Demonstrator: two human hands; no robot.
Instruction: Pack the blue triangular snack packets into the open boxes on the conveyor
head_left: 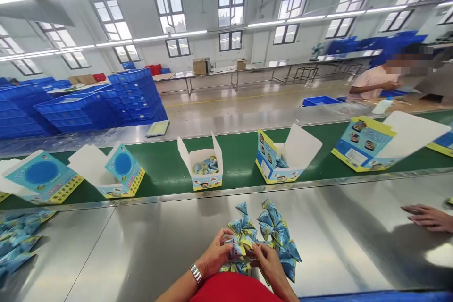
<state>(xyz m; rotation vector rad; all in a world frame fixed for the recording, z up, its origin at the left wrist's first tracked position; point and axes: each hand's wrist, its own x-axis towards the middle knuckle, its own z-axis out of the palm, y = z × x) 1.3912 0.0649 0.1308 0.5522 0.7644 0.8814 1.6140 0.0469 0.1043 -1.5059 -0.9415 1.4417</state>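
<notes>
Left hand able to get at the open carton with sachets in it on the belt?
Probably yes. The left hand is holding blue sachets, but only the steel bench top and the belt's low rail seem to lie between it and the open carton on the green belt.

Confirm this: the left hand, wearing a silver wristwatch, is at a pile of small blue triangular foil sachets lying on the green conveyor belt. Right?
No. The pile of sachets lies on the shiny stainless-steel table, not on the green conveyor belt, as the head view shows. The left hand, wearing its silver wristwatch, is at that pile, as you said.
</notes>
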